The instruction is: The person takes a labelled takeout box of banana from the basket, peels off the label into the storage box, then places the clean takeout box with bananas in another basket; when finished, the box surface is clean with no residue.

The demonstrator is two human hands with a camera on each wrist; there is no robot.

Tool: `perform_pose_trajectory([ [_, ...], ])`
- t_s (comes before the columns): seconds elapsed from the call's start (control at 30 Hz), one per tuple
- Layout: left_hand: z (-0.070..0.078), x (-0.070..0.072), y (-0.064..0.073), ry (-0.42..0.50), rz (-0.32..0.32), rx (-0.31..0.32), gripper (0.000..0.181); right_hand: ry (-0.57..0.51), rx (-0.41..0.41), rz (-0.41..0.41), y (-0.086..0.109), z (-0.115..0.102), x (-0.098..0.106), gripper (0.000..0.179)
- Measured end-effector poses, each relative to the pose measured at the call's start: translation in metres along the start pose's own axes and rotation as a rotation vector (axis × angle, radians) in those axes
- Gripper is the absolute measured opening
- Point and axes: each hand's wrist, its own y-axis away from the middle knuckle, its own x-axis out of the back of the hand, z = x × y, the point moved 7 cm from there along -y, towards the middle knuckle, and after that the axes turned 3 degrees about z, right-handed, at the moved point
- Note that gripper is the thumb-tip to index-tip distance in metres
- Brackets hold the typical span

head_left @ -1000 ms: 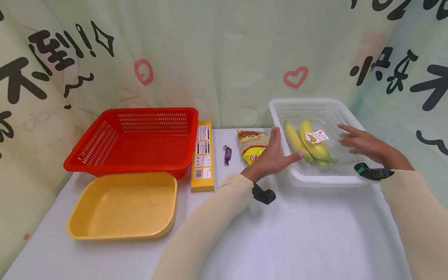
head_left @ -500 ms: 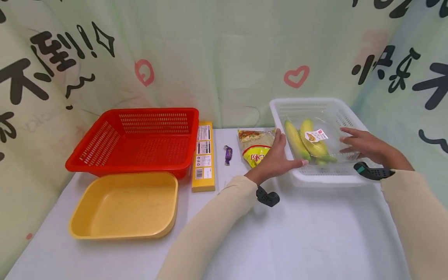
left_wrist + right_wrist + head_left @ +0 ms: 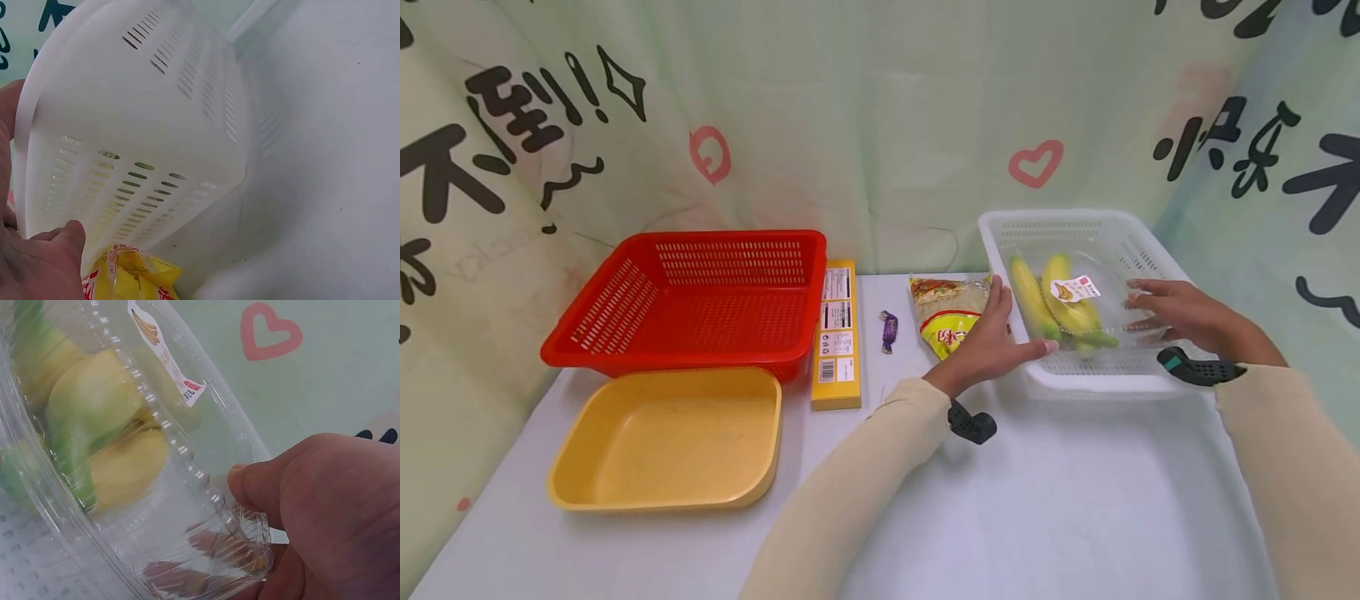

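Note:
A clear plastic container [image 3: 1111, 310] of bananas [image 3: 1067, 318] with a white label [image 3: 1075, 289] lies in the white basket [image 3: 1093, 384]. My right hand [image 3: 1187, 312] pinches the container's right end. In the right wrist view its thumb [image 3: 253, 484] is on the lid side, and its fingers show through the plastic underneath. My left hand [image 3: 985, 337] holds the basket's near left rim, thumb and fingers on opposite sides of it. A yellow-labelled food bag [image 3: 951, 327] is partly behind my left hand, against the basket's outer wall in the left wrist view.
A red basket [image 3: 722, 329] stands at the back left, with a yellow tray [image 3: 662, 446] in front. Between red basket and bag lie a long yellow box [image 3: 835, 337] and a small purple-wrapped sweet [image 3: 889, 332]. Printed cloth walls [image 3: 925, 150] enclose the back and sides.
My left hand has shifted slightly right along the white basket. My right hand's fingers have drawn in a little at the container's end, and the container has shifted slightly left.

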Motion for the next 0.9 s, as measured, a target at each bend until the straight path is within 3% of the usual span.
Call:
perform_pose_trajectory([
  [0.3,0.000,0.000,-0.001,0.009,-0.007,-0.043,0.103,0.011,-0.007,0.011,0.002,-0.002,0.002,0.078],
  [0.53,-0.002,0.000,-0.001,0.019,-0.005,-0.034,0.104,0.019,0.005,0.040,0.004,-0.006,0.004,0.074],
  [0.9,0.001,0.003,0.002,0.023,-0.019,-0.079,0.102,0.056,0.033,0.092,0.014,-0.018,0.019,0.075],
])
